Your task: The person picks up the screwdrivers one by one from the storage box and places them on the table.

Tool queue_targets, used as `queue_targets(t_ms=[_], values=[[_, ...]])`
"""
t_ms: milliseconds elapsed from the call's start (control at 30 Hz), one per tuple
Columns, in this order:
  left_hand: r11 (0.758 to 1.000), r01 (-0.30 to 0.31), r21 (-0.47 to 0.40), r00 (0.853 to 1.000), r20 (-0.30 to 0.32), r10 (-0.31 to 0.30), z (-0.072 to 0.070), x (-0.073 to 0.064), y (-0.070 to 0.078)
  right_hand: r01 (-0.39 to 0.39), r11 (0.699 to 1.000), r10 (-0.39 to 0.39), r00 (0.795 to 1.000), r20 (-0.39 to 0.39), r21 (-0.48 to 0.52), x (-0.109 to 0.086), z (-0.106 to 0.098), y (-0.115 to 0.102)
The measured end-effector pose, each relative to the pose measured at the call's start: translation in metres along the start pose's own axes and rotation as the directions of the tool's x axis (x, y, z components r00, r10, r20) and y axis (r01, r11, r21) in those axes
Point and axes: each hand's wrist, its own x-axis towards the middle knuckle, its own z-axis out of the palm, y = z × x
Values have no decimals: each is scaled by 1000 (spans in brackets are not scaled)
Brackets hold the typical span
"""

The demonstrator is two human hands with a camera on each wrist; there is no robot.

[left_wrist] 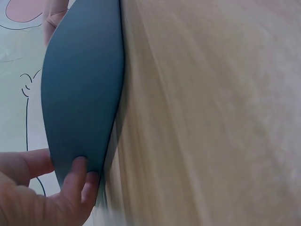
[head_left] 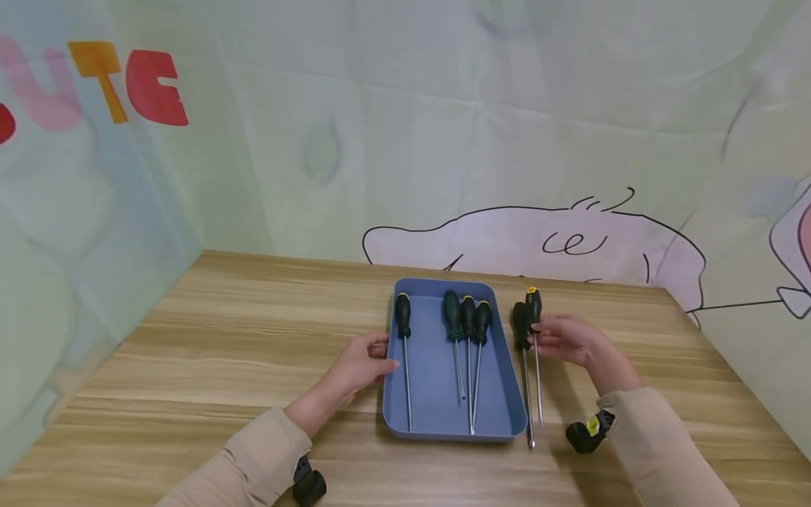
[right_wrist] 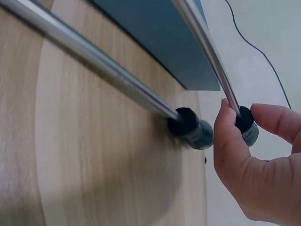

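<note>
My left hand (head_left: 362, 364) grips the left side of a blue tray (head_left: 434, 384), thumb over the rim and fingers against the outer wall (left_wrist: 84, 94). One black-handled screwdriver (head_left: 403, 317) lies along the tray's left side. Three more lie together toward its right: a dark green-handled screwdriver (head_left: 453, 315) and two black ones (head_left: 483, 324). Beyond the right wall, my right hand (head_left: 566, 341) pinches a black screwdriver (head_left: 533, 304) with a yellow end by its handle near the shaft. In the right wrist view it is raised above another screwdriver (right_wrist: 188, 129), which lies on the table.
The wooden table (head_left: 253, 331) reaches back to a printed cloth backdrop (head_left: 285, 155) with cartoon drawings and letters. Wrist cameras sit on both sleeves, the right camera (head_left: 586, 435) low near the table beside the screwdriver tips.
</note>
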Motion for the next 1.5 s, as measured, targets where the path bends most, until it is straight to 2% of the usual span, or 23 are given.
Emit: queue_targets(t_ms=[467,933,1167,1267,1500], values=[[1000,7,7,1000,-9,-7,0,1,2,-15,999,17,999,-37,35,1,-11,7],[1000,12,-1,1000,-5,-12,1,4,1,-36,999,37,994,-105,8,5,-13,13],[1000,15,-6,1000,-6,-15,1,3,-1,-49,997,39,988,-151,-58,9,-10,16],[1000,17,-5,1000,-5,-17,2,3,-1,-61,991,38,981,-188,-118,10,-9,18],[1000,10,-2,1000,-4,-10,1,2,-2,-93,954,11,960,-278,-286,12,-6,16]])
